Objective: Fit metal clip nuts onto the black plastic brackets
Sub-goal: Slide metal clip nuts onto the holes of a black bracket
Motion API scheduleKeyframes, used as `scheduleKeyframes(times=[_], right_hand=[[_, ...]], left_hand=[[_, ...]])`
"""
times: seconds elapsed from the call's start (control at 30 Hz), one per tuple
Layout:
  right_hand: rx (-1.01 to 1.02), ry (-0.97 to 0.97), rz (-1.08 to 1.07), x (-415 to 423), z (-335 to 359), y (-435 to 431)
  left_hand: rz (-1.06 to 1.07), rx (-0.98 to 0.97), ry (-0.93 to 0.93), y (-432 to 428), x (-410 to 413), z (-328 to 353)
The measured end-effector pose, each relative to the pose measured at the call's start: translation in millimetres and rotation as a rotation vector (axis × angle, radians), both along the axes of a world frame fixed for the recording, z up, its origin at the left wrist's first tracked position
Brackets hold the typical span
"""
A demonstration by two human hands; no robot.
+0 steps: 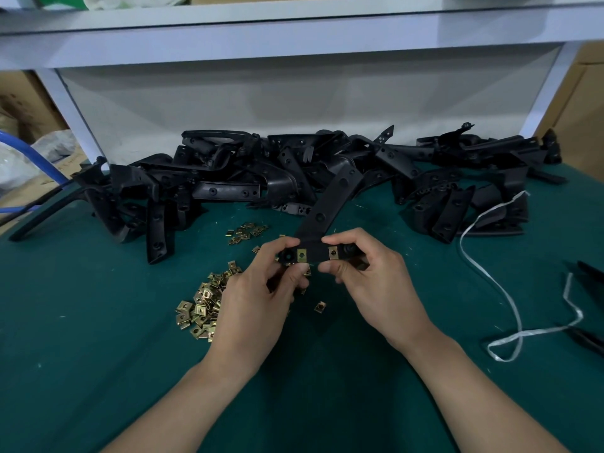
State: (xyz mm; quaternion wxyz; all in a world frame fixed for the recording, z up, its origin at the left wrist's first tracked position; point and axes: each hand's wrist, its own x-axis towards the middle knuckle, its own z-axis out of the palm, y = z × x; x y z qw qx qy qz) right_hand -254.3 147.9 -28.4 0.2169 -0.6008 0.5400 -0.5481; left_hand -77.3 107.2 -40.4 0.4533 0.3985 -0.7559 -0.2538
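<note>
While both hands pinch the short cross end of the bracket [327, 207] at frame centre, its long arm points up & away toward the heap. My left hand [258, 289] has its thumb on the near edge and fingers on the far edge, right by one fitted clip nut [301, 255]. My right hand [369, 279] pinches the other end the same way, beside a second clip nut [333, 253]. Both look seated over their holes, but I can't tell if they're fully home.

To do this well: push each nut square along the edge w/ the thumb till hole meets hole, no tilt, other hand bracing the bar so it doesn't twist. Eyeball both before setting it down. Brass shows under my left fingers, maybe spare nuts, not sure.

The pile of loose nuts [202, 308] sits lower left of centre, w/ a stray nut [321, 306] just below my hands. The heap of brackets [294, 168] runs across mid-frame. The bench [98, 338] has a green mat, and a white strap [510, 305] loops at right. A white shelf [294, 40] spans the top, w/ cardboard boxes at both edges & a blue hose [23, 148] at far left.
</note>
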Motion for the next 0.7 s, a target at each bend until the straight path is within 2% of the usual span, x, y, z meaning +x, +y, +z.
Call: scheduleKeyframes(times=[0.7], right_hand=[[0.019,0.027,-0.003,1.6,0.9,-0.4]], left_hand=[[-0.008,0.017,0.016,-0.8,-0.3,-0.8]])
